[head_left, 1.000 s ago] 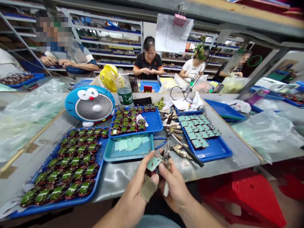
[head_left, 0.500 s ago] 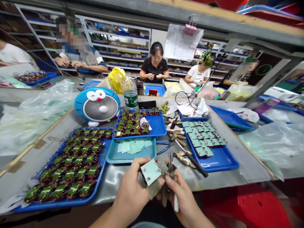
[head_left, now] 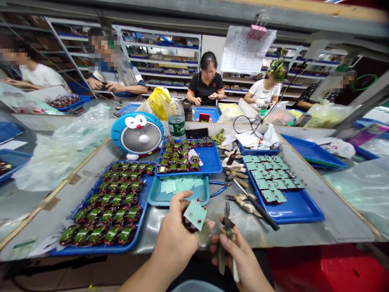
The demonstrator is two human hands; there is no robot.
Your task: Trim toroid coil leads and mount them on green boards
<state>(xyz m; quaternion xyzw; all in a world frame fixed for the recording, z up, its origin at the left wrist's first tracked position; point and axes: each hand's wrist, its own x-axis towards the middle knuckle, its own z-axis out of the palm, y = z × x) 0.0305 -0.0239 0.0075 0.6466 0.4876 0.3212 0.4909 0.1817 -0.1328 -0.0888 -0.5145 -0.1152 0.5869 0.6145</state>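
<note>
My left hand (head_left: 175,238) is closed on a wound coil with a small pale green board (head_left: 195,214) fitted on top, held just off the table's near edge. My right hand (head_left: 240,259) grips a pair of pliers (head_left: 226,239), jaws pointing up, right beside the board. A large blue tray (head_left: 142,227) of green-taped coils lies to the left. Straight ahead sit a teal tray (head_left: 158,198) of loose green pads and a blue tray (head_left: 210,161) with more coils. A blue tray (head_left: 299,211) of green boards sits at the right.
Loose hand tools (head_left: 243,190) lie between the trays. A cartoon-faced blue desk fan (head_left: 137,136), a bottle (head_left: 176,118) and a yellow fan stand farther back. Clear plastic bags (head_left: 65,150) cover the left. Several other people work at the benches behind. A red stool (head_left: 328,271) stands at lower right.
The view has swung left, so the trays sit further right in frame. My hands have drawn slightly apart, the pliers moving off the board, which has turned in my left hand.
</note>
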